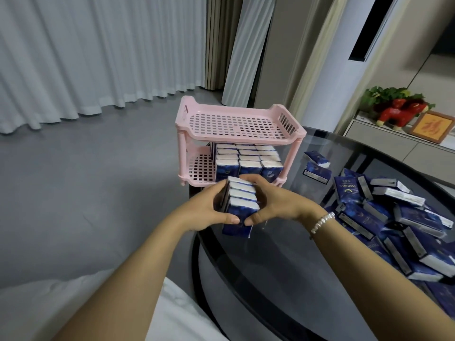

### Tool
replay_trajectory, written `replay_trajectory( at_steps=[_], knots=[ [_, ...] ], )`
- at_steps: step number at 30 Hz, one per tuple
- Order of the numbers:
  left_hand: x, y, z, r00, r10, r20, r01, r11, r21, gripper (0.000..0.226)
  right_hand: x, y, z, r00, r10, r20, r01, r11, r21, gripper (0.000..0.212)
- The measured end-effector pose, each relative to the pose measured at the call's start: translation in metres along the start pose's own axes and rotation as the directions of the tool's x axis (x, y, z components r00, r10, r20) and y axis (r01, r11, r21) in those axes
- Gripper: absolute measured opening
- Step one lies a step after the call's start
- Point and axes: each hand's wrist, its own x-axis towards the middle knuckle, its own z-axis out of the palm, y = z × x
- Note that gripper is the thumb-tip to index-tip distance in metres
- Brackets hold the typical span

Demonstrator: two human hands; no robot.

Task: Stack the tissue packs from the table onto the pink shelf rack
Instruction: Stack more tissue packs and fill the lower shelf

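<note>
A pink two-tier shelf rack [236, 124] stands at the far left edge of the round dark glass table [307, 279]. Its top tier is bare; the lower tier holds several blue and white tissue packs [248, 159] standing in rows, with free room at its left. Just in front of the rack I hold a row of several tissue packs [240, 200] pressed together above the table edge. My left hand [209, 210] grips the row's left side and my right hand [278, 200] grips its right side, thumbs meeting at the near end.
A loose pile of many blue tissue packs [398, 217] covers the right part of the table. Two packs [316, 166] lie apart near the rack's right side. Grey floor and white curtains are to the left; a sideboard with a red toy [398, 114] is behind.
</note>
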Motion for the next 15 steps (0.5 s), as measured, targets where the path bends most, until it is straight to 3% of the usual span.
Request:
replay_trajectory(
  at_steps=[4, 8, 15],
  knots=[
    [-0.01, 0.0, -0.018, 0.998, 0.035, -0.052, -0.04, 0.994, -0.104, 0.08, 0.022, -0.027, 0.0, 0.999, 0.011, 0.034, -0.005, 0.987, -0.161, 0.106],
    [-0.016, -0.007, -0.024, 0.997, 0.031, -0.075, -0.04, 0.991, -0.125, 0.092, 0.041, -0.042, 0.004, 0.997, 0.021, 0.073, 0.006, 0.939, -0.343, 0.115],
    [-0.013, -0.025, -0.017, 0.981, 0.008, -0.192, -0.023, 0.997, -0.074, 0.114, 0.056, -0.038, 0.007, 0.994, 0.052, 0.097, -0.006, 0.907, -0.422, 0.116]
  ],
)
